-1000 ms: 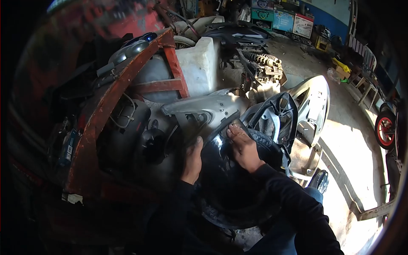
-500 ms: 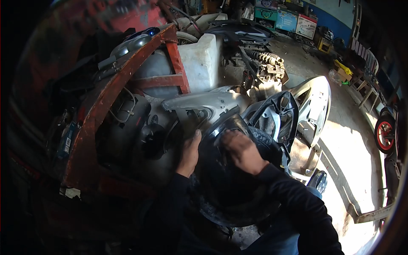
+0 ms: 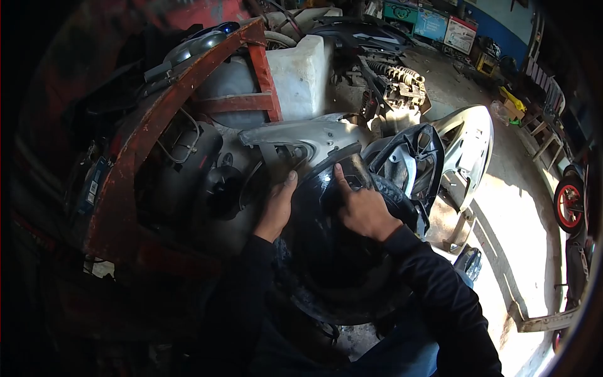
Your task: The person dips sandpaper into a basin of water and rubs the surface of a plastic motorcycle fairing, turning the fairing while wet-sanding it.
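A glossy black curved panel, which looks like vehicle bodywork, stands tilted in front of me over my lap. My left hand grips its left edge, thumb pointing up and the other fingers hidden behind. On the panel's upper face rests my right hand, its index finger stretched out and touching the surface near a bright reflection. The other fingers of that hand are bent and partly hidden; I see nothing held in them. Below the panel, a large round dark rim lies in shadow; its kind is unclear.
A rusty red metal frame rises at the left. Ahead lie a grey body panel, a black plastic frame and a pale panel. Farther off are a concrete block and a red-rimmed wheel.
My right hand was blurred on the panel and is now sharp, its index finger extended. My left hand keeps its hold. The view has shifted slightly.
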`<state>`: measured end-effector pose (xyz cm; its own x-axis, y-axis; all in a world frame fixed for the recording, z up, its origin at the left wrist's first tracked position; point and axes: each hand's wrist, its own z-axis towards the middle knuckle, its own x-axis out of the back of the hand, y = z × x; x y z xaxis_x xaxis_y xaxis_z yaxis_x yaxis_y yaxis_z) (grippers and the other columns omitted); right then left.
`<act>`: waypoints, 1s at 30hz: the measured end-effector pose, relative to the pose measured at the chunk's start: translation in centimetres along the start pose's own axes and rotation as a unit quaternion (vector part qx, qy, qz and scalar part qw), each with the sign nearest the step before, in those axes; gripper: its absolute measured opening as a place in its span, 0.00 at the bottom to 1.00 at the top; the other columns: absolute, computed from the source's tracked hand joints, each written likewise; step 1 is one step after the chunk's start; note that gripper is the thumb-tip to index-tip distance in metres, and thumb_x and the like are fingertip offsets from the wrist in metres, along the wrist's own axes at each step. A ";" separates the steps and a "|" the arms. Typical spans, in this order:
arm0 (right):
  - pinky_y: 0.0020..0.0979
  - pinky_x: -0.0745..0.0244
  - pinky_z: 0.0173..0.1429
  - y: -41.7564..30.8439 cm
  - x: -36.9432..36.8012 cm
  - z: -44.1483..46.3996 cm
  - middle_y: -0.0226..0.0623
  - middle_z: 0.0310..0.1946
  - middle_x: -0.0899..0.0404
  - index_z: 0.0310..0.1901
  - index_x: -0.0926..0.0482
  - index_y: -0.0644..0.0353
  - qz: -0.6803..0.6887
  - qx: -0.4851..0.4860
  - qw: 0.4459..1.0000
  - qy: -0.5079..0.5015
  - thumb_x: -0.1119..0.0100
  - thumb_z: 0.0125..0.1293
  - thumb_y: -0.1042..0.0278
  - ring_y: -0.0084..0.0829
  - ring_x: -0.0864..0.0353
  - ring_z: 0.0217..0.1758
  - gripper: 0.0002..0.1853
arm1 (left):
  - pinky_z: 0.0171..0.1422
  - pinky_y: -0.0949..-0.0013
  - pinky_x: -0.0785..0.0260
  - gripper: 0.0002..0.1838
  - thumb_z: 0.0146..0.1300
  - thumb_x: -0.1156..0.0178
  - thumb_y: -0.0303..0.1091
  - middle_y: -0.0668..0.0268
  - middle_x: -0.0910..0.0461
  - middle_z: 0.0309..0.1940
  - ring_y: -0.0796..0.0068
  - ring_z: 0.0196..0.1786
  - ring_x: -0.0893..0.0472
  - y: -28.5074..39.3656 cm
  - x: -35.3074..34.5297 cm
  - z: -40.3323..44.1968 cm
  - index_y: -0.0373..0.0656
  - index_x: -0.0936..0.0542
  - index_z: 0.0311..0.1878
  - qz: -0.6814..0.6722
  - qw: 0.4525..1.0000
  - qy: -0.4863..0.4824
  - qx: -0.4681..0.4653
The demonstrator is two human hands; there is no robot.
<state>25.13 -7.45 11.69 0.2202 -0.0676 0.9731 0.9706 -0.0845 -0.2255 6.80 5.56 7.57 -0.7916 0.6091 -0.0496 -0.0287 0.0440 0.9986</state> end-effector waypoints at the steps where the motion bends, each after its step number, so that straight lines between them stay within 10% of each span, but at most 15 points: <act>1: 0.48 0.20 0.45 -0.2 -0.1 0.1 0.56 0.28 0.17 0.78 0.58 0.65 -0.008 0.009 1.000 -0.009 0.43 0.58 0.60 0.54 0.15 0.35 0.50 | 0.64 0.71 0.35 0.34 0.76 0.53 0.59 0.61 0.21 0.57 0.75 0.60 0.25 0.0 -0.1 -0.1 0.32 0.24 0.61 0.002 1.000 0.011 -0.008; 22: 0.43 0.21 0.32 -2.4 -0.9 -0.4 0.46 0.20 0.20 0.79 0.51 0.38 -0.074 0.080 0.994 0.017 0.42 0.61 0.62 0.45 0.16 0.26 0.45 | 0.71 0.67 0.42 0.33 0.78 0.55 0.55 0.58 0.23 0.61 0.70 0.65 0.29 1.6 -0.5 -0.1 0.32 0.26 0.65 0.037 0.999 0.010 0.005; 30: 0.49 0.21 0.39 0.0 0.1 0.0 0.52 0.24 0.18 0.80 0.57 0.48 -0.024 0.000 1.000 0.006 0.43 0.59 0.63 0.52 0.16 0.29 0.49 | 0.70 0.66 0.41 0.32 0.78 0.54 0.55 0.59 0.22 0.59 0.71 0.63 0.28 1.8 -0.5 -0.3 0.32 0.25 0.63 0.051 0.998 0.021 -0.004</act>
<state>25.16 -7.44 11.83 0.1716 -0.0753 0.9823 0.9800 -0.0888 -0.1780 7.01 5.12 9.37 -0.8151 0.5769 0.0523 0.0486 -0.0218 0.9986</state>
